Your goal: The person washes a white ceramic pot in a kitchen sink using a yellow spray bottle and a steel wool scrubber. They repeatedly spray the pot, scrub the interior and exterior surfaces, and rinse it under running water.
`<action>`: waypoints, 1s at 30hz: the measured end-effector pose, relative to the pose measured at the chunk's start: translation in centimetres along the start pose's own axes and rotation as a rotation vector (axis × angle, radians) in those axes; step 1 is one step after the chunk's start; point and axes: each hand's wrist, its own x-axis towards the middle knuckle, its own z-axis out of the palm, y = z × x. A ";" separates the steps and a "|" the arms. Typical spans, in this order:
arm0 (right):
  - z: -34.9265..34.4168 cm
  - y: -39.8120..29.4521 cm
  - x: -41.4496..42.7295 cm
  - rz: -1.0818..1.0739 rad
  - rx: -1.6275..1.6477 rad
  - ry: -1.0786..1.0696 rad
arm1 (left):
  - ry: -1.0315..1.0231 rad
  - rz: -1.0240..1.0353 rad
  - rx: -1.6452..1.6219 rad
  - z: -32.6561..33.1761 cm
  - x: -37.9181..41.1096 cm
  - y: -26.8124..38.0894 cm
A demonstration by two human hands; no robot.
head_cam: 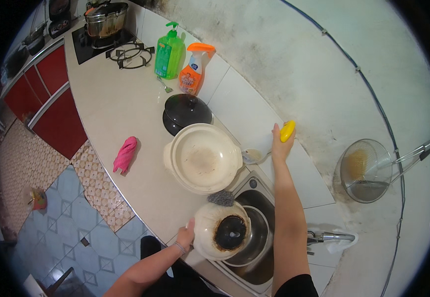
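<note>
My left hand grips the near rim of a domed cream ceramic piece, a pot or its lid. A scorched brown ring surrounds its black round centre. It is tilted over the sink, partly covering a metal bowl. My right hand reaches to the white-tiled wall, closed around a smooth yellow oblong object; I cannot tell exactly what it is. A grey scouring pad lies between the ceramic piece and a wide cream ceramic pot. A ladle-like utensil sits behind that pot.
Black lids, an orange spray bottle, a green pump bottle and a fork are beyond the pot. A pink cloth lies on the counter. A faucet and hanging wire strainer are at right.
</note>
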 end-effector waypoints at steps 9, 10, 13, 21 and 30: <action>-2.5 -2.7 -7.2 0.213 0.129 0.092 | 0.121 0.034 0.027 -0.8 0.9 -0.7; -4.1 -2.3 -10.1 0.082 -0.075 -0.084 | 0.089 0.038 0.014 -0.6 0.4 -0.2; -5.0 -3.6 -18.1 -0.054 -0.186 -0.776 | 0.028 0.045 0.016 0.0 -0.4 0.7; -11.5 -3.6 -20.0 0.207 -0.245 -0.430 | 0.066 0.011 0.003 -0.5 0.8 -0.2; -6.6 -6.3 -28.5 0.108 -0.535 -0.377 | 0.039 0.081 0.032 -0.6 1.8 -1.6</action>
